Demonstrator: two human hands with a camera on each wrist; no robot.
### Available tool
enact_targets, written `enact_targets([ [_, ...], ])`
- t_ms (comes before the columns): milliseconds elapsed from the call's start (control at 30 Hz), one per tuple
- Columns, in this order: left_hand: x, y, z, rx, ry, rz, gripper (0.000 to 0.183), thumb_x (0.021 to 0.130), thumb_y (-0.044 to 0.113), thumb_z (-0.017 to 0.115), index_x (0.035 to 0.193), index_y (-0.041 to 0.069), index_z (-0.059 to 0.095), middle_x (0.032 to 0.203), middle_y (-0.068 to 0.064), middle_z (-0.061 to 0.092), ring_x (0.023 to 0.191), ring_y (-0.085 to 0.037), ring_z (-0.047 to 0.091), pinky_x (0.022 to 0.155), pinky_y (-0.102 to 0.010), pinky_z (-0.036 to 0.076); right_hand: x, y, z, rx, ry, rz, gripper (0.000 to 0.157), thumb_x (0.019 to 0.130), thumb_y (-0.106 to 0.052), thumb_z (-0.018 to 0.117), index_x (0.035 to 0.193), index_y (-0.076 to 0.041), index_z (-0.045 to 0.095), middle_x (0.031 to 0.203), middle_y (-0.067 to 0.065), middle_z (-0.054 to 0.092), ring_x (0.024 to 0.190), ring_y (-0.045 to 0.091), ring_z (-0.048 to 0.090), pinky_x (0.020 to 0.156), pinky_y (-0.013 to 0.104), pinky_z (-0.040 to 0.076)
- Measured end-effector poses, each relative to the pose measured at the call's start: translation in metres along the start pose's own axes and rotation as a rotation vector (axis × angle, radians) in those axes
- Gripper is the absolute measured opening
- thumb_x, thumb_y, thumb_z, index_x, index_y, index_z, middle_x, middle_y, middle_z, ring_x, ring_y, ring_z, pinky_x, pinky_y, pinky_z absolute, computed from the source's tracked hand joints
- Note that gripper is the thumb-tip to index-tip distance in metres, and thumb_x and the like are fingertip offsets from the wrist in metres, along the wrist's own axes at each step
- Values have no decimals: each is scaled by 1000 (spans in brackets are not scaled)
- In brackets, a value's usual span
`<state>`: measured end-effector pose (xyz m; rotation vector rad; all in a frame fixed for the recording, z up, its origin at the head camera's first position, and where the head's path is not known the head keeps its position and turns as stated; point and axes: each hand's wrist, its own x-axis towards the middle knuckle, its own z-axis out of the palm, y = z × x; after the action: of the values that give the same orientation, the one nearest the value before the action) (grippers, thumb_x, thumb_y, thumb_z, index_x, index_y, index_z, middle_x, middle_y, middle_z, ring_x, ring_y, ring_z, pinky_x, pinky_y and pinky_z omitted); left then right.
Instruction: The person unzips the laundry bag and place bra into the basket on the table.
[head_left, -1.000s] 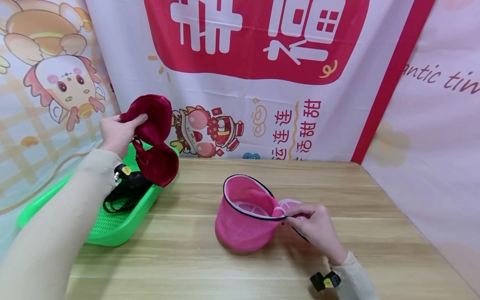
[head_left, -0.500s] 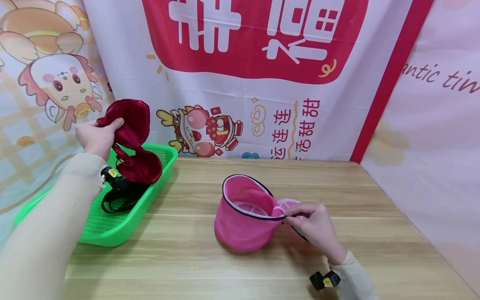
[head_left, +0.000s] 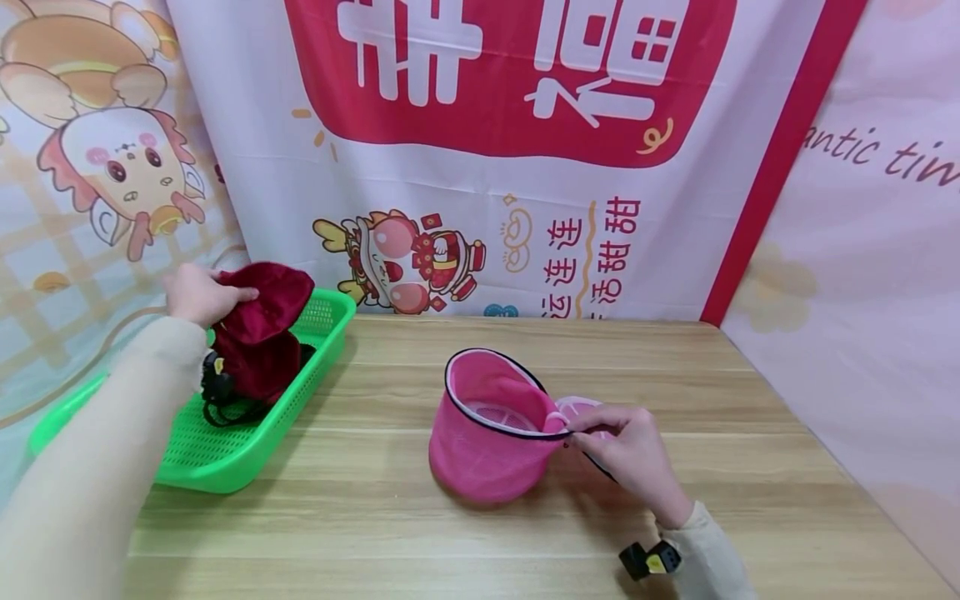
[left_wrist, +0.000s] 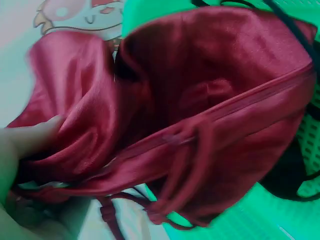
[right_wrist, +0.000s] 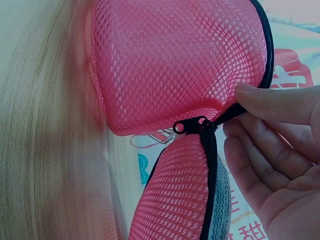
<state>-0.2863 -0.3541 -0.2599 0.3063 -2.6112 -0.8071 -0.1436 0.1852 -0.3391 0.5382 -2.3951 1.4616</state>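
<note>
My left hand [head_left: 202, 293] pinches the edge of a dark red velvet bra [head_left: 264, 362] over the green basket [head_left: 225, 479]. One cup is folded up by the fingers while the other hangs down inside the basket. The left wrist view shows the inside of the bra [left_wrist: 240, 55], its straps dangling. A pink mesh laundry bag [head_left: 487, 462] stands upright on the table, mouth open. My right hand [head_left: 633, 454] pinches its black zipper rim. In the right wrist view, thumb and fingers hold the edge beside the zipper pull [right_wrist: 190, 125], and the zipped-open lid [right_wrist: 172, 195] hangs beside it.
Under the red bra, a black item with thin straps [head_left: 236, 414] lies in the basket, mostly covered. The wooden table [head_left: 360, 533] meets a printed cloth backdrop [head_left: 645, 267] at its back edge. A patterned cloth [head_left: 60, 333] borders the left side.
The left hand has carried the red bra leftward and then lowered it into the basket, over the black item. My right hand and the mesh bag have stayed put.
</note>
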Motion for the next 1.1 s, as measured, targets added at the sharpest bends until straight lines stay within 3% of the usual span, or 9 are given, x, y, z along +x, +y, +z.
enact_targets([
  [67, 0, -2, 3, 40, -60, 8, 75, 70, 50, 68, 108, -14, 56, 105, -34, 50, 100, -48, 33, 77, -51, 37, 1, 6, 0, -19, -3, -6, 7, 71, -8, 75, 77, -10, 73, 76, -1, 67, 82, 16, 61, 75, 28, 47],
  [233, -6, -2, 7, 124, -147, 37, 65, 71, 39, 70, 102, -17, 56, 102, -35, 49, 93, -47, 39, 74, -50, 40, 3, 27, 1, -40, -9, -2, 8, 70, -18, 76, 78, -16, 73, 78, -7, 66, 83, 11, 60, 76, 27, 47],
  [467, -14, -1, 11, 119, -179, 36, 52, 71, 31, 70, 93, -15, 59, 93, -30, 54, 87, -44, 43, 66, -47, 42, 3, 32, 1, -23, -9, 1, 11, 70, -22, 76, 79, -17, 73, 77, -10, 66, 84, 9, 59, 78, 28, 47],
  [567, -16, 0, 13, 127, -181, 44, 43, 70, 31, 70, 78, -11, 61, 79, -24, 56, 82, -42, 45, 65, -44, 43, 3, 31, 1, -19, -2, 11, 10, 69, -17, 77, 78, -15, 73, 77, -8, 66, 83, 9, 59, 77, 28, 47],
  [700, -18, 8, 16, 132, -236, 27, 39, 73, 33, 68, 62, -1, 52, 62, -14, 51, 66, -31, 49, 53, -35, 43, 3, 31, 1, -29, -3, 16, 9, 69, -16, 77, 78, -15, 73, 75, -9, 66, 81, 10, 59, 74, 30, 48],
  [833, -22, 23, 20, 136, -296, 38, 37, 78, 35, 60, 67, 2, 47, 68, -14, 49, 66, -30, 48, 54, -36, 43, 2, 31, 0, -61, -13, 36, 9, 70, -16, 76, 78, -17, 73, 74, -12, 65, 80, 10, 58, 71, 30, 48],
  [933, -27, 34, 23, 144, -298, 71, 36, 82, 35, 55, 65, 4, 46, 67, -13, 49, 63, -29, 48, 55, -36, 42, 2, 29, 1, -67, -19, 57, 9, 70, -15, 76, 78, -18, 73, 74, -11, 65, 79, 11, 58, 69, 29, 48],
  [1100, -34, 44, 28, 149, -292, 96, 38, 84, 32, 49, 55, 11, 35, 50, -1, 33, 48, -21, 38, 45, -32, 35, 3, 28, 1, -83, -32, 70, 9, 70, -14, 77, 76, -19, 72, 73, -11, 65, 77, 14, 57, 64, 28, 47],
])
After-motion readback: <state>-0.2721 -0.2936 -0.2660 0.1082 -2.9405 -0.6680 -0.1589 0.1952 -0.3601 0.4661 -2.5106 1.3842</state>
